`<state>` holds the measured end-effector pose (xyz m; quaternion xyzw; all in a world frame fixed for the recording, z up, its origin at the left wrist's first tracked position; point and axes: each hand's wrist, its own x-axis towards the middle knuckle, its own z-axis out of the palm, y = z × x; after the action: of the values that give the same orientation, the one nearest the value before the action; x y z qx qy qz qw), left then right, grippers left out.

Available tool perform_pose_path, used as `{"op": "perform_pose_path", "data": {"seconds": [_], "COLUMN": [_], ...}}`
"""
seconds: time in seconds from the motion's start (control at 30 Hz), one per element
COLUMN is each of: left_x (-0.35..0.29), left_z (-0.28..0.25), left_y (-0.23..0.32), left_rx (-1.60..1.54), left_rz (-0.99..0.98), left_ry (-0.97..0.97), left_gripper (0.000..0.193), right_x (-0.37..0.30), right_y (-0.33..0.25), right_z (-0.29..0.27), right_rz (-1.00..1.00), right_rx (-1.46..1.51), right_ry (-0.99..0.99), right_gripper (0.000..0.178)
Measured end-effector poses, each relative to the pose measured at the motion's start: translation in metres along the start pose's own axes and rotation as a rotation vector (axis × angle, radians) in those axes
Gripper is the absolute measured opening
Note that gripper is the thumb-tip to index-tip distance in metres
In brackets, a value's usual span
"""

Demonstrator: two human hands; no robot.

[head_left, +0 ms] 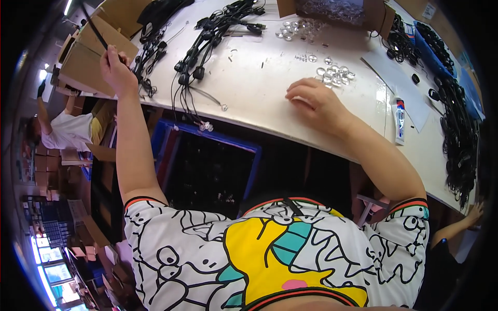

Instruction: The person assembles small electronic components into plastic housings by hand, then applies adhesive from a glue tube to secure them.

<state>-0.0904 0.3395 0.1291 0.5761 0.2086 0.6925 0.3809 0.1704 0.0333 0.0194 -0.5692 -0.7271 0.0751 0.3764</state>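
Note:
My left hand point(118, 72) is raised at the table's left edge, its fingers closed round a black cable point(94, 26) that runs up past the cardboard box. On the white table, my right hand point(317, 103) rests near the front edge, fingers loosely bent and apart from the thumb, with nothing seen in it. Just beyond it lies a group of clear glass-like discs point(337, 75). A bundle of black cables with connectors point(198, 46) stretches across the table between my hands. Some of its thin leads end in clear pieces point(206, 126) hanging over the front edge.
An open box point(381, 19) of clear pieces stands at the back. To the right are a glue-like tube point(399, 122), a white sheet point(410, 101) and heaped black cables point(459, 140). A blue-rimmed bin point(223, 139) sits below the table. Other people are at both sides.

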Motion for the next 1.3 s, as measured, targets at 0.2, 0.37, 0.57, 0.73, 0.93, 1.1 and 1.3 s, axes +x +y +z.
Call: {"op": "perform_pose_path", "data": {"seconds": [0.2, 0.37, 0.57, 0.73, 0.93, 1.1, 1.3], "left_x": [-0.042, -0.103, -0.147, -0.184, -0.275, -0.289, -0.290], "left_z": [-0.006, -0.011, 0.010, 0.030, 0.014, 0.053, 0.079], "left_y": [0.049, 0.080, 0.131, 0.127, 0.079, 0.081, 0.084], "left_rx": [0.031, 0.398, 0.453, 0.581, -0.441, -0.793, -0.914], "left_rz": [-0.116, 0.133, 0.220, 0.656, -0.593, -0.738, -0.622], "left_ry": [-0.347, -0.845, -1.232, -0.687, -0.490, -0.505, -0.480], "left_gripper": [0.012, 0.005, 0.013, 0.036, 0.055, 0.057, 0.054], "right_x": [0.007, 0.029, -0.047, -0.103, -0.137, -0.149, -0.158], "right_y": [-0.037, -0.105, -0.134, -0.114, -0.106, -0.087, -0.056], "right_z": [-0.046, -0.060, -0.056, -0.008, 0.028, 0.045, 0.055], "right_rz": [-0.253, -0.577, 0.113, 0.245, 0.554, 0.445, 0.515], "right_rx": [-0.228, -0.204, -0.455, -0.035, 0.393, 0.280, 0.106], "right_ry": [0.588, 1.175, -0.076, 0.066, 0.108, 0.065, -0.018], "right_gripper": [0.035, 0.033, 0.036, 0.023, 0.025, 0.023, 0.044]}}
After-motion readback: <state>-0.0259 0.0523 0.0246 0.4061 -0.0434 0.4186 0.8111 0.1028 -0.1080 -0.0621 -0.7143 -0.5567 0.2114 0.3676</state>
